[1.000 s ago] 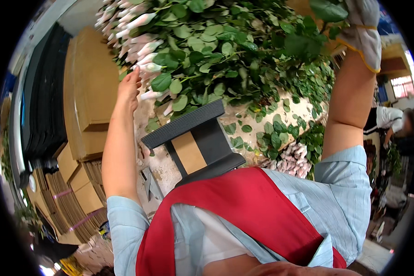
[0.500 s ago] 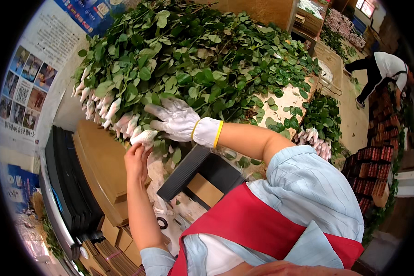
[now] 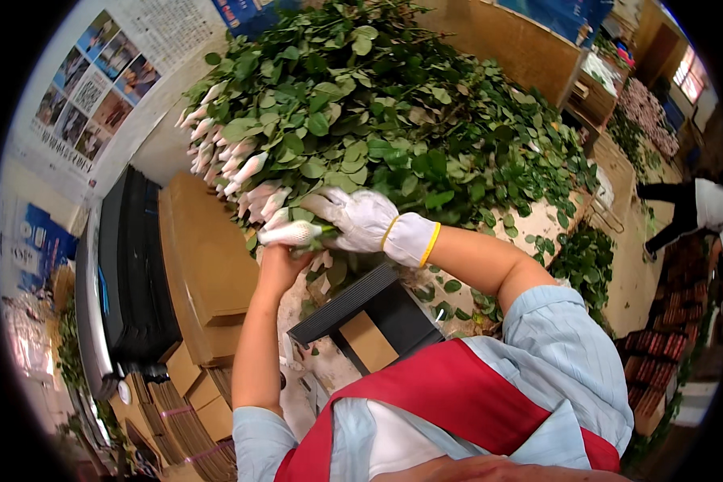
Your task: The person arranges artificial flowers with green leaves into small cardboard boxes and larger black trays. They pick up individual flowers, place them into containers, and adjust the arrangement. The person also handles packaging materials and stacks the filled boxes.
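My bare left hand [image 3: 287, 265] has its fingers curled under a white netted rose bud [image 3: 289, 234], holding it, partly hidden. My right hand [image 3: 347, 218], in a white yellow-cuffed glove, is closed round the green stem just right of that bud. Behind both hands lies a big heap of leafy rose stems [image 3: 394, 120], its white netted heads [image 3: 221, 157] along the left side. Just below, a dark ridged tray [image 3: 341, 297] with a cardboard insert [image 3: 368, 341] sits on the leaf-strewn bench [image 3: 530, 233].
Cardboard sheets [image 3: 205, 257] and dark stacked sheets [image 3: 136, 265] stand at left under a printed poster [image 3: 88, 88]. A wooden board [image 3: 530, 56] backs the heap. At right, a person [image 3: 691, 213] in a white top is near dark red stacked items [image 3: 659, 345].
My gloved right hand has come down from the upper right onto the rose stem beside my left hand. My left hand has moved rightward with it, and the view has turned.
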Motion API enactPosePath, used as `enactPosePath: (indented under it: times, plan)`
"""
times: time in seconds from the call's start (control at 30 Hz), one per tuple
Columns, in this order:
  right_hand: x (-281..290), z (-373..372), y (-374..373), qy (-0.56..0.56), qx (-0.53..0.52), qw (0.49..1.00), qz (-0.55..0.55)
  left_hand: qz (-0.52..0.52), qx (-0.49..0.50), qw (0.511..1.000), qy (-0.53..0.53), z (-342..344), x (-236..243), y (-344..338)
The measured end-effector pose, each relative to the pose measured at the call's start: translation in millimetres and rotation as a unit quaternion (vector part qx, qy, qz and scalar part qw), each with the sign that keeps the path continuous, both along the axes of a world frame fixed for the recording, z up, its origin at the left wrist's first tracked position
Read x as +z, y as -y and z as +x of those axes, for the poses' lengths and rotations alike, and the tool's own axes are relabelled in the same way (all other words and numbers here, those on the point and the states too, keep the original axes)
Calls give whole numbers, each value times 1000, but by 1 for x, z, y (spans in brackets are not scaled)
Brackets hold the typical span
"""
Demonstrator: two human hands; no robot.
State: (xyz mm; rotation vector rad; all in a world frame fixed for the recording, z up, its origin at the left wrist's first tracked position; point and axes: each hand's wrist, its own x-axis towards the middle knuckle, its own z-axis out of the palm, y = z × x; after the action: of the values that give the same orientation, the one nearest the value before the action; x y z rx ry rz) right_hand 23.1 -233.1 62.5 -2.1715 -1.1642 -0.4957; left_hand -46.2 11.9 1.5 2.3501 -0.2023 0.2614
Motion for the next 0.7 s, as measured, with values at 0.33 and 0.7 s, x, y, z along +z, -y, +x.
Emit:
enactPosePath:
  times: [0.33,0.7]
  plan:
    - [218,64,160,339,-260,883,-196,164,167,962,143,75,94,-45]
    - [267,83,156,-59,254,934,245,434,135,868,199,173,229,-85]
